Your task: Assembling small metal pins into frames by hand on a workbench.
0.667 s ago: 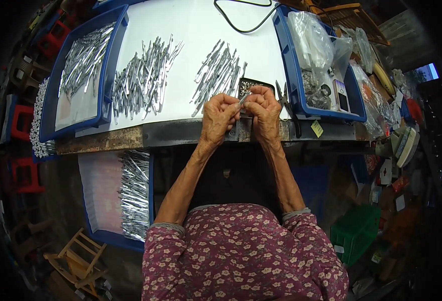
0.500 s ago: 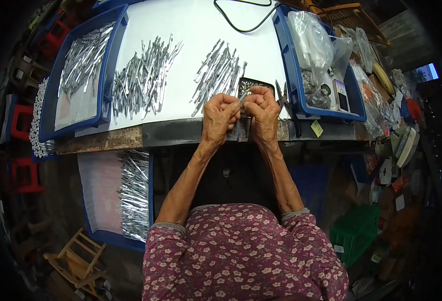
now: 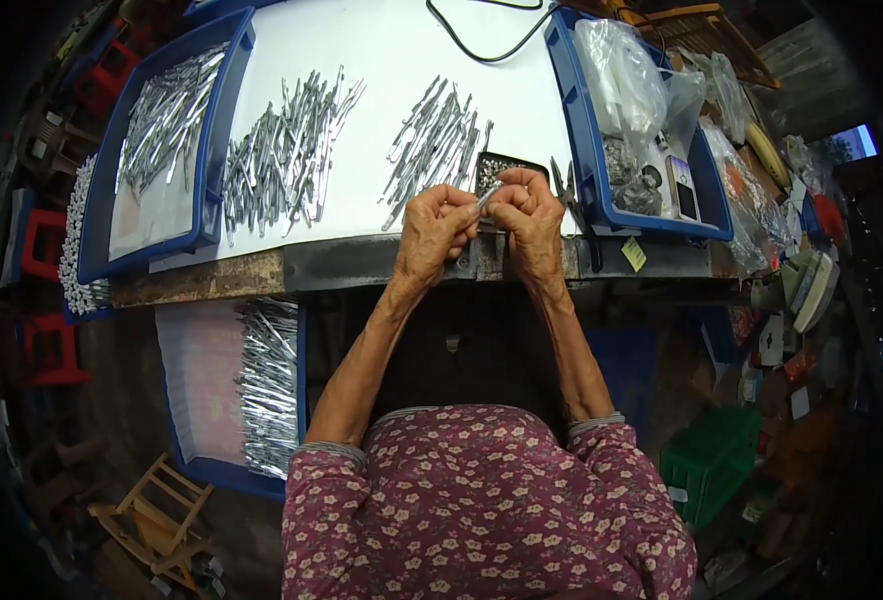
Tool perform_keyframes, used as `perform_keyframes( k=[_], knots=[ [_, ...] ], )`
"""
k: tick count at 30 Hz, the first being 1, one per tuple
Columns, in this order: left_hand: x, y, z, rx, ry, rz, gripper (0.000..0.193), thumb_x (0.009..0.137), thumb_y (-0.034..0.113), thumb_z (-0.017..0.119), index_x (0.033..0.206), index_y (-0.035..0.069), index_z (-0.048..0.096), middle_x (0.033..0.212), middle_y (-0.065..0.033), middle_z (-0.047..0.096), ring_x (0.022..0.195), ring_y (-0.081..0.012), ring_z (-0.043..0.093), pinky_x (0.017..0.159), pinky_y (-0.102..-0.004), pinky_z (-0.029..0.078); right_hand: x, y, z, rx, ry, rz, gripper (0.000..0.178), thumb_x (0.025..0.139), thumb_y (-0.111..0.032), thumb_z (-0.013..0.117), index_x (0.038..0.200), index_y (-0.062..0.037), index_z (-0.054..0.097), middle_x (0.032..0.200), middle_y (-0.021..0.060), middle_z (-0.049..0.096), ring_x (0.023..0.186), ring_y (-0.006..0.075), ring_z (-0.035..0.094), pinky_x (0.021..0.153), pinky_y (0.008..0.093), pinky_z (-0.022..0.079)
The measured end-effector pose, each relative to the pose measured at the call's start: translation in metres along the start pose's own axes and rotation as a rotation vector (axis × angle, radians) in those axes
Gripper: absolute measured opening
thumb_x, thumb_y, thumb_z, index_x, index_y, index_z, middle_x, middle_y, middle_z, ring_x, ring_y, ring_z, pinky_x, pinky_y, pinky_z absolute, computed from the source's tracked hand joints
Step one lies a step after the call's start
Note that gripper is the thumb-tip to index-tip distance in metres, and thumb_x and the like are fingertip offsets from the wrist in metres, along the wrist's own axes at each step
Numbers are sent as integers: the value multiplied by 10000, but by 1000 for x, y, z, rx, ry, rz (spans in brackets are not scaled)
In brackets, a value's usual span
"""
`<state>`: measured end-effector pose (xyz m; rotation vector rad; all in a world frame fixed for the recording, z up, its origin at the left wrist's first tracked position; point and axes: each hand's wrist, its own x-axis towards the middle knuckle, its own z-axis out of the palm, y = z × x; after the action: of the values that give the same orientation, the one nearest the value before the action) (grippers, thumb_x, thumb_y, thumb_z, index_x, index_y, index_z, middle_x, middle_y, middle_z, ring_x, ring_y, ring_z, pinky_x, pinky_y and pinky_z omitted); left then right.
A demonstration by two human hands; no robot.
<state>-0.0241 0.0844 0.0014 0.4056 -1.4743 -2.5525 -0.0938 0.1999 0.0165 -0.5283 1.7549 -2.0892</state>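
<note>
Both hands meet at the table's front edge, just in front of a small black tray (image 3: 512, 162) of tiny metal parts. My left hand (image 3: 431, 235) pinches a thin silvery metal strip (image 3: 487, 193) between thumb and fingers. On its other end, the fingertips of my right hand (image 3: 529, 218) are closed too. Whether a tiny part sits between the right fingertips cannot be made out. Beyond my left hand lies a pile of similar metal strips (image 3: 431, 140) on white paper. Farther left spreads a larger pile of the strips (image 3: 286, 155).
A blue bin (image 3: 211, 215) with more strips stands at the left. Pliers (image 3: 564, 185) lie right of the tray, beside another blue bin (image 3: 651, 222) holding plastic bags and a phone (image 3: 681, 188). Below the table at left is a bin of strips (image 3: 269, 390). A black cable (image 3: 481, 60) curls at the back.
Hardly anything differs. Both hands keep their pinch on the strip, with slight shifts of the fingers and forearms.
</note>
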Motion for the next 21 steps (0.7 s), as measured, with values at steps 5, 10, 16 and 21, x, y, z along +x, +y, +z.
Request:
perform_keyframes(
  k=[5,10,16,21],
  knots=[
    [0,-3,2,84,21,27,103,805,76,558,846,-6,511,593,-10,519,449,-21,415,375,-139,293,0,4,1,16,16,1,319,717,46,540,1009,44,412,685,39,544,593,65,487,573,173,390],
    [1,-9,5,231,64,166,79,802,67,549,815,-6,522,595,-11,527,475,-24,438,410,-152,325,-2,9,1,33,18,4,315,727,42,532,1015,50,404,680,40,538,625,89,525,608,185,430],
    [-1,-9,10,678,164,427,70,789,30,492,753,-27,509,585,-95,555,511,-136,548,455,-274,424,-5,-6,2,44,22,128,345,716,11,527,1027,73,393,731,84,579,642,109,546,636,217,455],
    [2,-12,8,792,152,526,70,800,34,488,756,-20,499,589,-90,559,511,-135,552,452,-274,430,-4,-14,-1,42,-9,146,382,713,0,533,1058,90,397,756,94,588,654,110,551,641,223,456]
  ],
)
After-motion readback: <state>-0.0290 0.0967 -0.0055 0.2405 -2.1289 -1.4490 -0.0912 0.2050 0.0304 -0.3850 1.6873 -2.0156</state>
